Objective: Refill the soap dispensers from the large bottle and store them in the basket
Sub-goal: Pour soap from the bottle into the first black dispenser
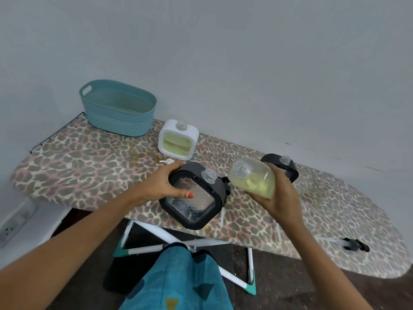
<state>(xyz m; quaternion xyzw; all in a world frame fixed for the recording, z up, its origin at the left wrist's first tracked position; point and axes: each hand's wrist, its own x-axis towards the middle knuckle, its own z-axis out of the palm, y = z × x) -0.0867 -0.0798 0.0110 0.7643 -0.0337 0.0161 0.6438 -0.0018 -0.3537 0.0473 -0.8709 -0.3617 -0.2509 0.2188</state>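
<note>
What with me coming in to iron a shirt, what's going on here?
A person is refilling soap dispensers on the leopard-print ironing board. The left hand grips a tilted, black-framed clear square dispenser, uncapped and looking empty; the right hand tips the clear large bottle of yellow-green soap toward it, nothing pouring yet. A white square dispenser holds green soap, a second black dispenser stands behind, and the teal oval basket holds none.

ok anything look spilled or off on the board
yellowish blotches on the ironing board cover, beside the white dispenser, could be spilled soap, can't be sure. the black dispenser tilts in the left hand.
</note>
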